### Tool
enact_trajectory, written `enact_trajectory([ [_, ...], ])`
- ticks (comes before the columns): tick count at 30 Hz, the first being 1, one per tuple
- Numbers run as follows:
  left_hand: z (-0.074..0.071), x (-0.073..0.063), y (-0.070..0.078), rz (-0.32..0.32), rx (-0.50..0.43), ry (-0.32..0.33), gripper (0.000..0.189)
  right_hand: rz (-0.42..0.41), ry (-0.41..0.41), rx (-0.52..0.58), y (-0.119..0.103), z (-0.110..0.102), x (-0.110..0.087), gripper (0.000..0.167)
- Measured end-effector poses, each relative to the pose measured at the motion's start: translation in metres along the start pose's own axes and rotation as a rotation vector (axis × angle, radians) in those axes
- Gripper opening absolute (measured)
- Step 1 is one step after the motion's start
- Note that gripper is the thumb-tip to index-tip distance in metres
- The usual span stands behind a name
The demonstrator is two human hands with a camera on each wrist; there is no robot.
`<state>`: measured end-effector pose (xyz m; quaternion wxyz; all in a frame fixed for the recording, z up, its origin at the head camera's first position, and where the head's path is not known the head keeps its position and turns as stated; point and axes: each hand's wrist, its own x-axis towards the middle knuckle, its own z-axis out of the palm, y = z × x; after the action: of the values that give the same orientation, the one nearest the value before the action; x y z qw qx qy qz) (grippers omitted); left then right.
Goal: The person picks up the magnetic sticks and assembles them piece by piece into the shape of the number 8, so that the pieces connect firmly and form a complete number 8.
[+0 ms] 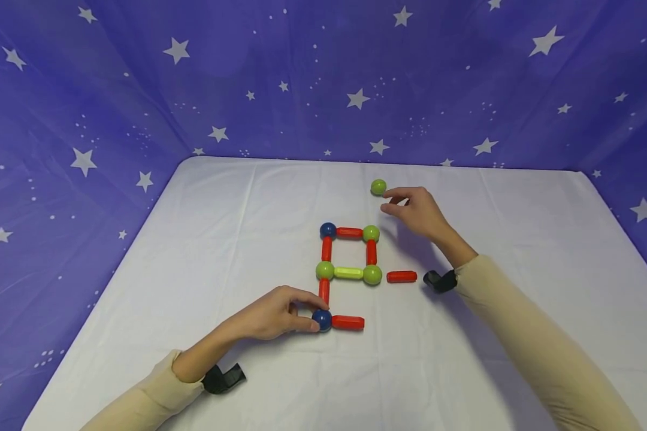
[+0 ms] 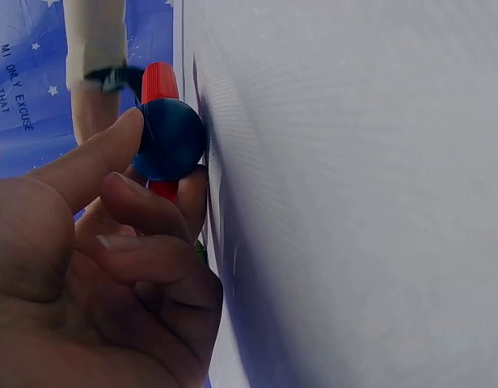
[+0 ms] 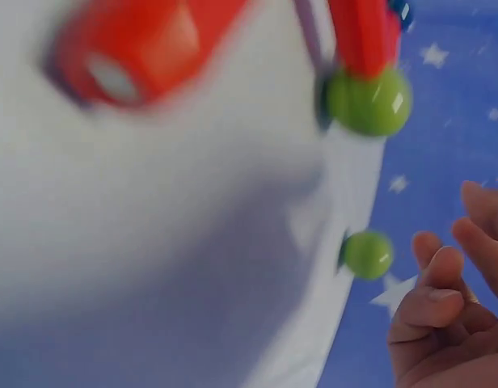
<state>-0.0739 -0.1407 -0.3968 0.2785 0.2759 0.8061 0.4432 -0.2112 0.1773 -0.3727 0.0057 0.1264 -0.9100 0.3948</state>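
My left hand [image 1: 272,314] pinches a blue ball [image 2: 172,139] between thumb and fingers at the near corner of a toy frame of balls and rods. From that ball a red rod [image 1: 347,322] points right, and another red rod [image 1: 324,292] runs up to a green ball [image 1: 324,270]. Above, red rods and a light green rod [image 1: 348,273] form a square with balls at its corners. My right hand [image 1: 417,211] hovers with thumb and forefinger parted beside a loose green ball [image 1: 378,187]; the right wrist view shows a gap between them.
A loose red rod [image 1: 401,276] lies right of the square, its end apart from the green corner ball [image 1: 372,275]. The white-covered table [image 1: 221,239] meets a purple star-patterned cloth [image 1: 313,78] at the back and sides. Black bands [image 1: 440,281] hang at both wrists.
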Motion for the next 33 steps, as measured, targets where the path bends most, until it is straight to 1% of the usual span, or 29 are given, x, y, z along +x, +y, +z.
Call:
enact_trajectory([
  [6, -0.001, 0.000, 0.000, -0.001, -0.002, 0.000, 0.029, 0.073, 0.020, -0.001, 0.017, 0.001, 0.036, 0.035],
  [12, -0.001, 0.001, -0.001, -0.010, -0.018, -0.009, 0.030, 0.181, 0.000, 0.047, 0.028, 0.004, 0.054, 0.045],
  [14, -0.001, 0.001, -0.002, -0.015, -0.020, -0.010, 0.030, 0.207, -0.013, 0.057, 0.029, 0.006, 0.058, 0.047],
  [17, -0.001, 0.000, -0.003, -0.016, -0.024, -0.011, 0.030, 0.220, -0.023, 0.049, 0.029, 0.010, 0.062, 0.048],
  [22, -0.001, 0.000, -0.003, -0.011, -0.029, -0.011, 0.030, 0.239, -0.003, 0.038, 0.028, 0.015, 0.063, 0.046],
  [28, -0.001, 0.000, -0.003, -0.013, -0.028, -0.012, 0.030, 0.259, 0.012, -0.003, 0.028, 0.020, 0.066, 0.043],
  [33, -0.001, -0.001, -0.004, -0.012, -0.031, -0.011, 0.031, 0.253, 0.020, -0.009, 0.028, 0.021, 0.067, 0.041],
])
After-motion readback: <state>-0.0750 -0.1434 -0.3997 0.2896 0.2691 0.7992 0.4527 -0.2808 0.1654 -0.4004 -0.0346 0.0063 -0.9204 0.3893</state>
